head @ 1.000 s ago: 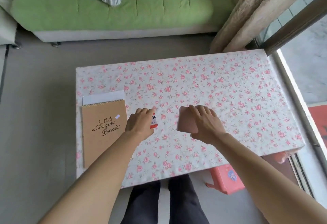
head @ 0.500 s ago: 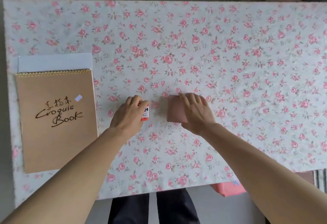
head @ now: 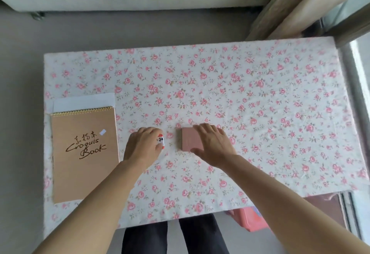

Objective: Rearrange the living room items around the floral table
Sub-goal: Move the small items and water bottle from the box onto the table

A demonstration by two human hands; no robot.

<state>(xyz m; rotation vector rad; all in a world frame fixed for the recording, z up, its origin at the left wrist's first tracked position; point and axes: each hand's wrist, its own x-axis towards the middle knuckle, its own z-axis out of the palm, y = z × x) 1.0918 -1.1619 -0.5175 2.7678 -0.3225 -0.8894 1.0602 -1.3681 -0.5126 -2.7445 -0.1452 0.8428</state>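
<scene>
On floral table (head: pixel 260 93), centre: left hand (head: pixel 143 149) curled around small red-and-white tube (head: pixel 160 141); right hand (head: pixel 212 145) spread flat over pink rectangular case (head: pixel 188 140), long axis near-far.

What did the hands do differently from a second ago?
Almost nothing moved. The right hand has flattened and spread its fingers over the pink block instead of cupping it. The left hand still covers the small red-and-white thing. The sketchbook stays at the table's left edge. Only the camera shifted.
</scene>
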